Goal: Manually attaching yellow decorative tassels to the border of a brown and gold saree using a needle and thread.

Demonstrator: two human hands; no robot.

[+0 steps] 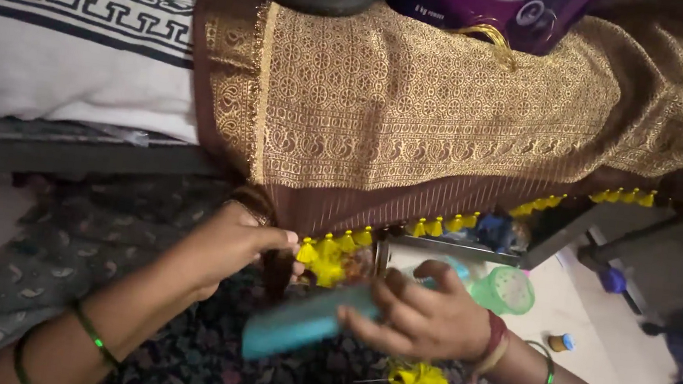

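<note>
Head view: two hands work yellow tassels (334, 252) along the hem of a brown and gold brocade cloth (421, 106).

Left hand (230, 248) pinches the hem shut, apparently to hold the tassels steady; right hand (422, 315) is closed around a teal comb (304, 322) lying just below them, loose yellow thread (420, 380) on the lap.

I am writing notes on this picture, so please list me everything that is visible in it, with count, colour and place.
cloth: one, brown with gold pattern, draped over the edge in the middle
tassels: many, yellow, along the cloth's lower edge
comb: one, teal, in the right hand
yellow thread: one bunch, on the lap
bedsheet: one, white with black pattern, upper left
pouch: one, purple, on top of the cloth
cup: one, green, on the floor
spool: one, brown and blue, on the floor
left hand: pinching a tassel
right hand: holding the comb
</note>
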